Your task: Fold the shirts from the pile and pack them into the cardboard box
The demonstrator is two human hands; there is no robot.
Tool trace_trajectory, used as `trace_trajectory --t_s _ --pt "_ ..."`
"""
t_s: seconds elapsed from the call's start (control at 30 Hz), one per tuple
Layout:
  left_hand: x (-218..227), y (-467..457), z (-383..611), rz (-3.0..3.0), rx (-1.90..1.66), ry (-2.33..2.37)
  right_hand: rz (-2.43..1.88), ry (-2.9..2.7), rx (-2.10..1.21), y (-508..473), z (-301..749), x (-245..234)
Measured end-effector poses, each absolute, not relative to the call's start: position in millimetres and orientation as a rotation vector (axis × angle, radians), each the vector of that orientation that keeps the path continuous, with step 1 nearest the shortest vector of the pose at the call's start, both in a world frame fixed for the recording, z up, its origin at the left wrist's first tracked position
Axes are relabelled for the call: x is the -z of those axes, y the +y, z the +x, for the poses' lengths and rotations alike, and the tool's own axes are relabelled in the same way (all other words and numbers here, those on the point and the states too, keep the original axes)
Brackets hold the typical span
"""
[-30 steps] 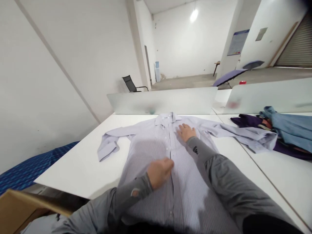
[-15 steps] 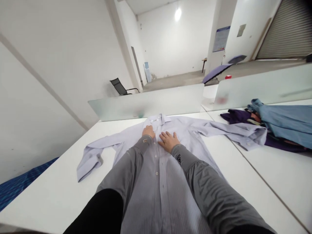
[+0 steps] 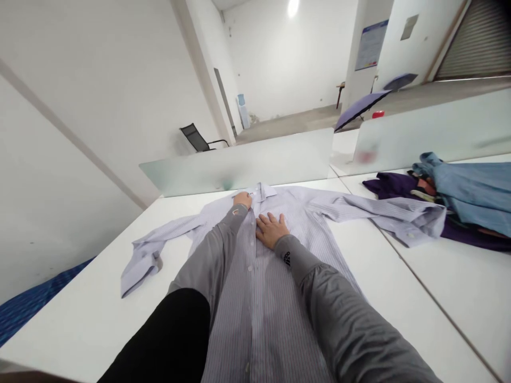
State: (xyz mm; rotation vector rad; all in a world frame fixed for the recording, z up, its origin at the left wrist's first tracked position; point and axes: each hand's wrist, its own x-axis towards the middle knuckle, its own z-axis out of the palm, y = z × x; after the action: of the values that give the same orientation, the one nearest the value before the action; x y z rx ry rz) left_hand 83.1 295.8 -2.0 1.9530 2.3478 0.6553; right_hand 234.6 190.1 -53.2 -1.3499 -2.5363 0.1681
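Observation:
A pale lilac striped shirt [image 3: 259, 287] lies face up and buttoned on the white table [image 3: 99, 298], sleeves spread to both sides. My left hand [image 3: 242, 200] is at the left side of the collar [image 3: 261, 190], fingers curled together on the collar edge. My right hand [image 3: 271, 229] lies flat with fingers spread on the chest, just below the collar and right of the button placket. Both arms wear grey sleeves.
A heap of clothes [image 3: 459, 197], purple and light blue, lies at the right on the adjoining table; the shirt's right sleeve [image 3: 399, 215] reaches it. Frosted dividers [image 3: 239, 165] stand along the table's far edge. A black chair [image 3: 195, 138] and an open umbrella [image 3: 359, 106] are beyond.
My left hand has gone from the shirt's middle up to the collar. My right hand has shifted left toward the placket and stays flat. The view has tilted down slightly.

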Motion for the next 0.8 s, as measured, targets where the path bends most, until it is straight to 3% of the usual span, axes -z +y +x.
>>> trace_trajectory --t_s 0.23,0.8 --pt "35.3 275.2 94.4 1.999 -0.711 2.256 -1.337 -2.531 -0.193 192.3 235.9 53.2" --pt "39.5 279.3 78.9 1.731 -1.002 2.232 -1.525 -2.527 -0.136 207.0 235.8 31.3"
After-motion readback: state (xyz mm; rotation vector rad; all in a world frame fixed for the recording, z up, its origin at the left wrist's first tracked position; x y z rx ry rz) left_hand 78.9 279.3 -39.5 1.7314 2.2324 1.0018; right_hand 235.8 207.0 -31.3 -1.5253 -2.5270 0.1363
